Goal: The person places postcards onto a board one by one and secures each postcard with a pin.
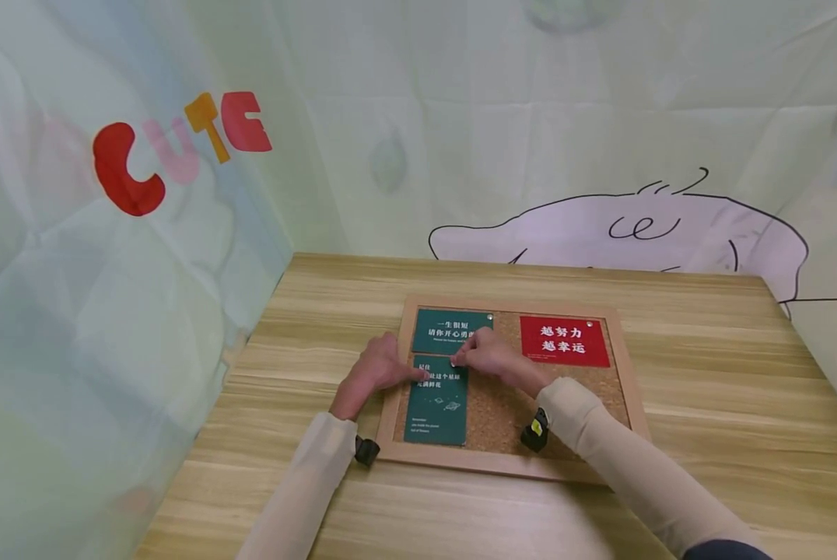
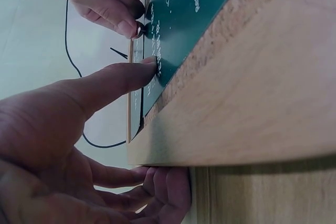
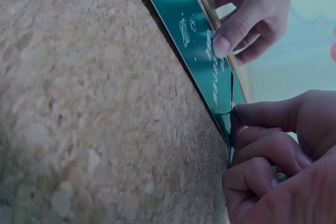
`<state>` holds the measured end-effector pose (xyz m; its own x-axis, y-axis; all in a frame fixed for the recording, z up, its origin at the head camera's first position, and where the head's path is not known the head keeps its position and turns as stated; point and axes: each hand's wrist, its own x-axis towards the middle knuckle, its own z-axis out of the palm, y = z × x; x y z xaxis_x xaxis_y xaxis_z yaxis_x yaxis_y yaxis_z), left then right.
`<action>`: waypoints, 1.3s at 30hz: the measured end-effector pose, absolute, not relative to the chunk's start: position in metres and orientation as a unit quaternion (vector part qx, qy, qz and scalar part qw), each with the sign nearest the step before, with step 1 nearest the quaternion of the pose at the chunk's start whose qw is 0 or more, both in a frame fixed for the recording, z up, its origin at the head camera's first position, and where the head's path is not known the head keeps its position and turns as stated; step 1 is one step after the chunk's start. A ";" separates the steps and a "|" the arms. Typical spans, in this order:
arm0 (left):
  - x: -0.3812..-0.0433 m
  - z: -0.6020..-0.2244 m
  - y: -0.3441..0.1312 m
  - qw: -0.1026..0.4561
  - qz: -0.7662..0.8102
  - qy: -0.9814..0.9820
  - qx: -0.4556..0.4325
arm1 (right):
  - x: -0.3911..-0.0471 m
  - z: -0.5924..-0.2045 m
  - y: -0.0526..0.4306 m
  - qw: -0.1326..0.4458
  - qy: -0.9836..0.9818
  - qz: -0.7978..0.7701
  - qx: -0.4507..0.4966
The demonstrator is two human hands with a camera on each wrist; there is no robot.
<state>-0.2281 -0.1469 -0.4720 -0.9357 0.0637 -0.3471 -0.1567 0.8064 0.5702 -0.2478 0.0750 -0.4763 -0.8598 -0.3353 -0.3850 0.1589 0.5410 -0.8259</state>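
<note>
A wood-framed corkboard [image 1: 509, 412] lies on the table. My left hand [image 1: 378, 367] grips its left edge, curled fingers against the outer side of the frame. The left thumb [image 2: 123, 80] presses on the upper part of a tall green card [image 1: 436, 420] with white print. With thumb and forefinger, my right hand [image 1: 500, 359] pinches a small shiny push pin [image 2: 139, 31] at that card's top right corner. Something small and shiny [image 3: 281, 177] shows among the right hand's curled fingers. A wide green card [image 1: 441, 320] sits just above the tall one, partly covered by the right hand.
A red card [image 1: 565, 350] is at the board's upper right, with a pin [image 1: 590, 323] at its top. Another pin [image 1: 490, 317] sits in the wide green card's corner. Around the board spreads the wood-grain table [image 1: 712, 389]; printed curtains [image 1: 362, 155] hang behind and at left.
</note>
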 end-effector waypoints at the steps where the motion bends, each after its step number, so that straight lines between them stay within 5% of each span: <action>1: -0.228 -0.472 -0.147 0.177 0.309 0.934 -0.025 | -0.248 -0.477 0.076 0.258 0.839 -0.476 -0.053; 26: -0.226 -0.470 -0.145 0.173 0.315 0.933 -0.017 | -0.246 -0.475 0.077 0.233 0.863 -0.443 -0.068; 39: -0.227 -0.474 -0.147 0.170 0.322 0.931 -0.020 | -0.257 -0.461 0.072 0.229 0.901 -0.337 -0.148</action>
<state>-0.2267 -0.1474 -0.4736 -0.9412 0.0725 -0.3300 -0.1466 0.7923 0.5922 -0.2574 0.0725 -0.4610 -0.8511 -0.4215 -0.3129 -0.1123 0.7285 -0.6758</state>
